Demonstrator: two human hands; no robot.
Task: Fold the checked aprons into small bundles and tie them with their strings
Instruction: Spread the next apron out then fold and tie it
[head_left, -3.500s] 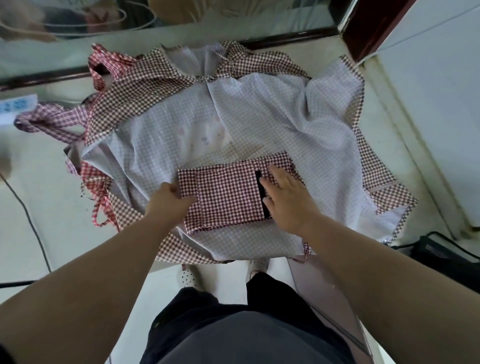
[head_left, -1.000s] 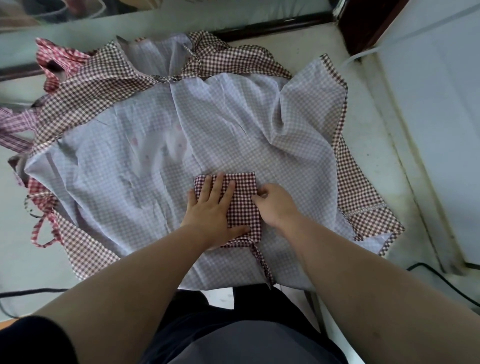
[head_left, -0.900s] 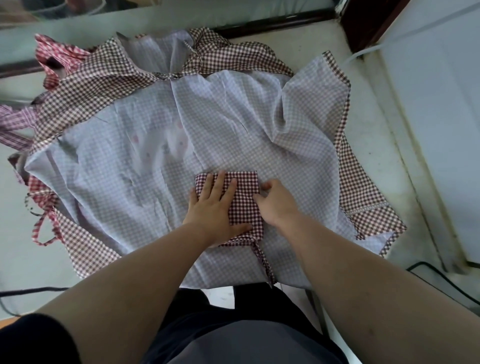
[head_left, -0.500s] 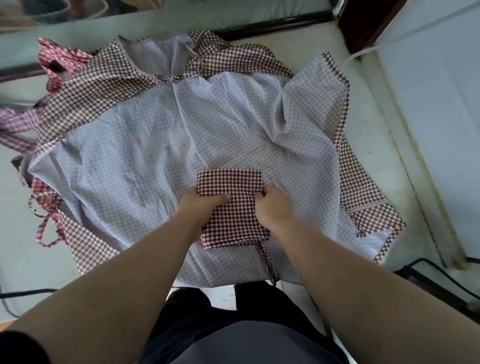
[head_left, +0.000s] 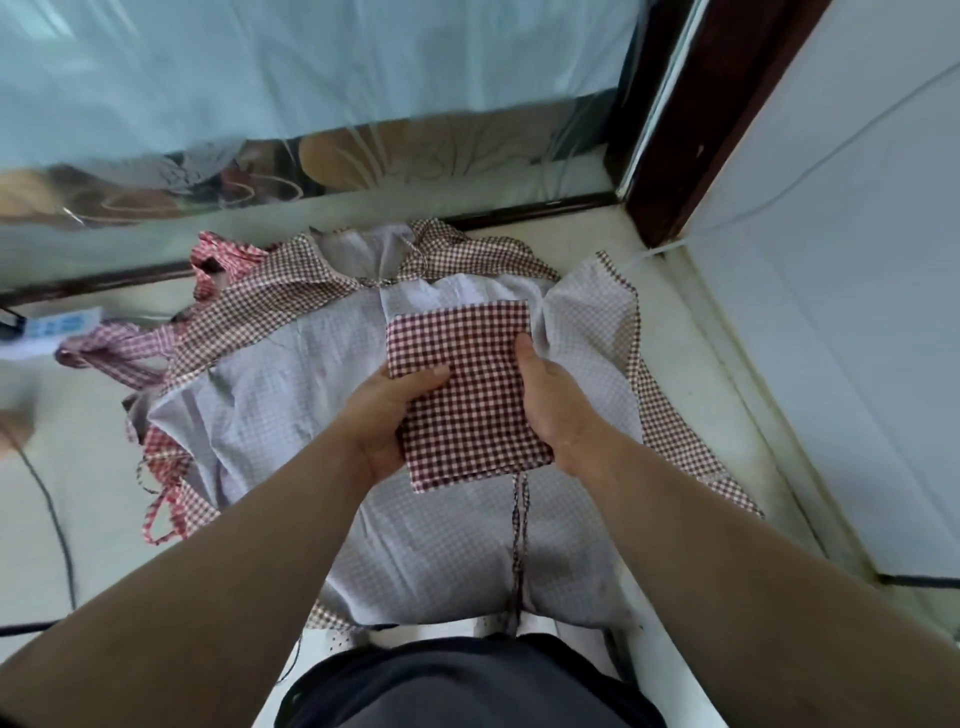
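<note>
Left hand grips left edge of folded bundle, thumb on top; right hand clamps right edge. Bundle held over pale spread apron on counter. String dangles loose from bundle's near edge. Step, as judged: folding done, tying not begun. Next move calls for one hand pinching folds, other catching string and winding it round.

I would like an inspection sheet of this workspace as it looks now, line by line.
Surface: pale tabletop, mostly under cloth.
Job's things: folded checked bundle over a spread apron; strings hang from bundle; more aprons piled far left.
Clutter: blurred blue-printed item at left edge.
Hands: left hand and right hand grip the bundle's sides.
Cables: dark cable left; white cable by wall.
Surroundings: glass panel, dark wooden post, white wall.
</note>
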